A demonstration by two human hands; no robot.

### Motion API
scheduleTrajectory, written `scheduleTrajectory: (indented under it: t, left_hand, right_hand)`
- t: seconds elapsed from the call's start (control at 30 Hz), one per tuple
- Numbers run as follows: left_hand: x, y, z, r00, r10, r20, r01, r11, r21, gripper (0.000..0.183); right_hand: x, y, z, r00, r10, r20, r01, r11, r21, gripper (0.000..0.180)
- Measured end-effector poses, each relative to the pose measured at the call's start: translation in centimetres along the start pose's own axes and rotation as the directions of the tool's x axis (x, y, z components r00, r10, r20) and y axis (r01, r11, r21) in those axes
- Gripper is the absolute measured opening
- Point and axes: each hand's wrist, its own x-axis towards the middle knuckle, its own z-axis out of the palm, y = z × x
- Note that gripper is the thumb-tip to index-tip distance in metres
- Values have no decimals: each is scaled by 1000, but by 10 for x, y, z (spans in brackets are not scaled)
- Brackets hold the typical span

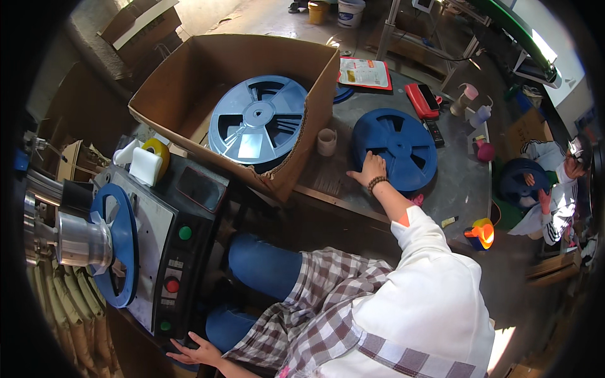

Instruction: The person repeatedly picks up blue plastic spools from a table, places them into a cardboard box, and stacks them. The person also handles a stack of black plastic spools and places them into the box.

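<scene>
My right hand (pixel 372 171), with a beaded bracelet at the wrist, touches the near left side of a blue plastic reel (pixel 401 151) on the metal table (pixel 350 198). Its fingertips are at a window of the reel; the thumb stands apart. My left hand (pixel 201 352) is spread beside the front corner of a machine, near its lower green button (pixel 165 326). A blue piece under that hand is mostly hidden. On the machine's plate (pixel 153 241), a blue reel flange (pixel 124 236) sits under a metal cylinder (pixel 85 238).
A cardboard box (pixel 312 137) holds more blue reels (pixel 259 113). A tape roll (pixel 326 141), phone (pixel 428 97), red pouch (pixel 418 106) and orange tape dispenser (pixel 479 234) lie on the table. Yellow tape (pixel 158 156) sits on the machine. Another person (pixel 560 184) holds a dark blue reel.
</scene>
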Motion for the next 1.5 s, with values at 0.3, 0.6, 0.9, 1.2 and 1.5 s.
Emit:
scheduleTrajectory:
  t: [0.3,0.6,0.9,1.2,1.5]
  left_hand:
    - [2,6,-19,1000,15,25,-16,999,46,59]
    - [9,4,-38,998,66,-11,-66,998,24,59]
    - [30,67,-81,996,55,70,-16,884,-467,46]
    - [111,210,-178,752,640,-159,-216,12,-976,37]
    - [179,244,-269,720,677,-154,-474,318,-821,75]
  right_hand:
    - [61,6,26,946,200,254,-138,961,-240,88]
    - [84,11,26,898,325,296,-282,943,-179,31]
    - [77,48,-128,990,139,9,-133,925,356,47]
    - [-88,-34,-297,924,-200,-326,308,-117,944,26]
    - [-255,-244,-288,771,-558,-306,-163,-638,753,15]
